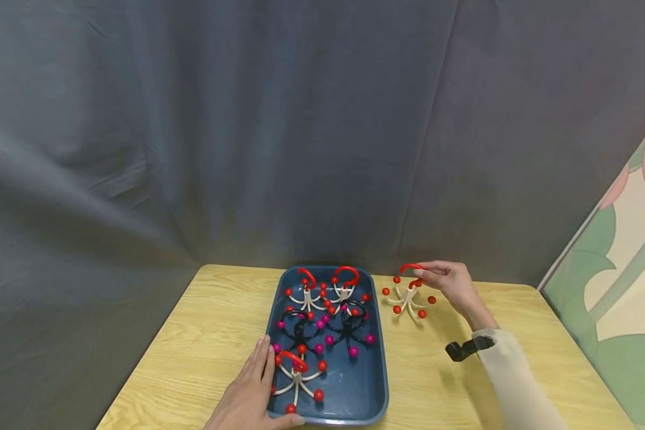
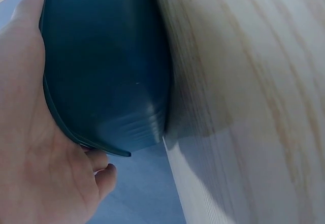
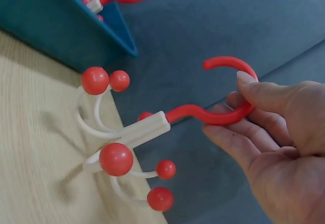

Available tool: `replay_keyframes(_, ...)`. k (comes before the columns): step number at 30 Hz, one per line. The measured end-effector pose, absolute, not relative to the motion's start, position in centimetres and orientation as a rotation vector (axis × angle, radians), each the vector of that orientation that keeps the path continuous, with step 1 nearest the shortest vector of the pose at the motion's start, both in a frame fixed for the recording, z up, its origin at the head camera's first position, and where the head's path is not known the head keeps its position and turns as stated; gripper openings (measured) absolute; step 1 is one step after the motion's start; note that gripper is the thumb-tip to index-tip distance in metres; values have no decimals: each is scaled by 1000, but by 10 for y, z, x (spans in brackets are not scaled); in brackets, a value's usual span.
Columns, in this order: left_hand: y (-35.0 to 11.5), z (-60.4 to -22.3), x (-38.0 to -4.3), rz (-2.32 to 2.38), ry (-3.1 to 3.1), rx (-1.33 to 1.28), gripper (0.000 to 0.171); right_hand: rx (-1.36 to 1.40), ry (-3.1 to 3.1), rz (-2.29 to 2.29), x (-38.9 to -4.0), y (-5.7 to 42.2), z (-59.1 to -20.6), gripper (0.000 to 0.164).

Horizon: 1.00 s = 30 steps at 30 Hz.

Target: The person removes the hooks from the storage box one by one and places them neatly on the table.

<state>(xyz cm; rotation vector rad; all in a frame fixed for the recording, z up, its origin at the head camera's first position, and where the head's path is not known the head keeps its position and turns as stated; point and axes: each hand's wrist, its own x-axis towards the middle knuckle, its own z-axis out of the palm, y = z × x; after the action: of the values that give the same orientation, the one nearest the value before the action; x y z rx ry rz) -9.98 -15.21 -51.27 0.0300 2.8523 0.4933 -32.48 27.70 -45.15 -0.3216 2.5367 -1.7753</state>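
My right hand [image 1: 452,288] pinches the red hook of a white rotary hanger [image 3: 144,130] between thumb and fingers. Its curved white arms end in red balls and spread below the hook, close over the table right of the blue tray [image 1: 355,391]. In the right wrist view the red hook curves past my thumb and fingertips. My left hand [image 1: 249,391] rests on the tray's near left corner, fingers lying straight along the left rim and thumb at the near rim. Inside the tray, a white hanger with a red hook [image 1: 297,378] stands nearest that hand.
Two more white hangers with red hooks stand at the tray's far end. Before them are black hangers [image 1: 347,325] with magenta balls. The wooden table [image 1: 193,346] ends at a dark grey curtain [image 1: 312,131]. A floral panel [image 1: 618,269] stands at the right.
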Motion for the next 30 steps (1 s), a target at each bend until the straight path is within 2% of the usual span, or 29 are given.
replay_keyframes(15, -152, -512, -100, 486, 2861, 41, 144, -309, 2574, -1728, -341, 276, -469, 47)
replay_keyframes(30, -153, -512, -99, 500, 2849, 27, 144, -305, 2594, -1657, -346, 277, -472, 42)
